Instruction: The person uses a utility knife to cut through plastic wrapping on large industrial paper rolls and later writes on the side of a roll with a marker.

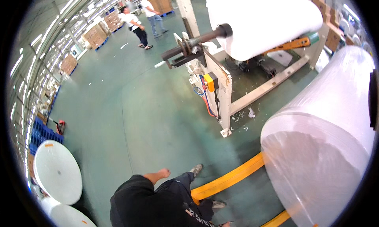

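Observation:
My left hand [164, 173] is held out beside my dark trousers, its fingers curled into a loose fist with no object showing in it. At the lower edge my right hand [226, 224] is mostly cut off; a thin dark thing sticks out by its fingers, too small to name. Nearest in front of me, a yellow beam [233, 179] runs along the floor from my feet to a large white roll [316, 148] wrapped in clear film. Neither hand touches the roll or the beam.
Ahead stands a cream machine frame [225, 92] with a protruding shaft [205, 39], a yellow-and-black switch box [211, 81] and a mounted white roll [264, 21]. A second yellow beam [278, 218] lies lower right. White rolls [58, 172] stand left. Two people [138, 27] are farther off.

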Motion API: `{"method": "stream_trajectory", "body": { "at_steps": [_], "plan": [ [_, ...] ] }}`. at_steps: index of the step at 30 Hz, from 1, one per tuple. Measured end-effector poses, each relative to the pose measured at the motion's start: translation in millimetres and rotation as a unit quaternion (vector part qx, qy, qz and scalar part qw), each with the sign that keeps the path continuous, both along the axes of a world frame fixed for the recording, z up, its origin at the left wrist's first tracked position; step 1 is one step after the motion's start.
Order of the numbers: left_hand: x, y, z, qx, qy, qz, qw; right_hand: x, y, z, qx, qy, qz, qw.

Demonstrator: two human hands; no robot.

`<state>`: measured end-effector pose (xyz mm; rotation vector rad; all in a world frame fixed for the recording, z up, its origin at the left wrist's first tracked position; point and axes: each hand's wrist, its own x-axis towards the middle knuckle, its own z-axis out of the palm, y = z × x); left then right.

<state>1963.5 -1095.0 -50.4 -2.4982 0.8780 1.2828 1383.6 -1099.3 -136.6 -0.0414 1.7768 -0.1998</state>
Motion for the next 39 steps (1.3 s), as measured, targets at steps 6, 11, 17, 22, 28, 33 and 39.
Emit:
{"method": "stream_trajectory", "body": {
  "at_steps": [6,11,17,22,28,33,39],
  "plan": [
    [-162.9,-105.8,49.0,-0.123,0.077,-0.178,0.973,-131.3,-11.8,-14.5,-0.224,0.068,-0.034,0.972],
    [-297.9,-140.8,50.8,-0.238,0.145,-0.198,0.94,-198.4,-86.2,202.9,-0.385,0.23,0.077,0.89],
    [-376.0,-156.6,29.1,-0.154,0.281,-0.257,0.912,-292.4,-128.4,390.4,-0.446,0.492,0.177,0.726],
    [-387.0,-147.5,-2.9,-0.044,0.212,-0.32,0.922,-296.4,-186.7,559.1,-0.472,0.608,0.289,0.569],
    [-404.3,-137.6,-9.2,-0.019,0.174,-0.25,0.952,-292.0,-288.4,659.4,-0.436,0.695,0.432,0.373],
    [-448.3,-165.8,-12.5,-0.092,0.222,-0.254,0.937,-297.9,-342.6,674.1,-0.461,0.702,0.486,0.243],
    [-536.3,-215.6,1.3,-0.139,0.306,-0.189,0.923,-302.7,-364.6,664.1,-0.462,0.717,0.467,0.235]
  ]
}}
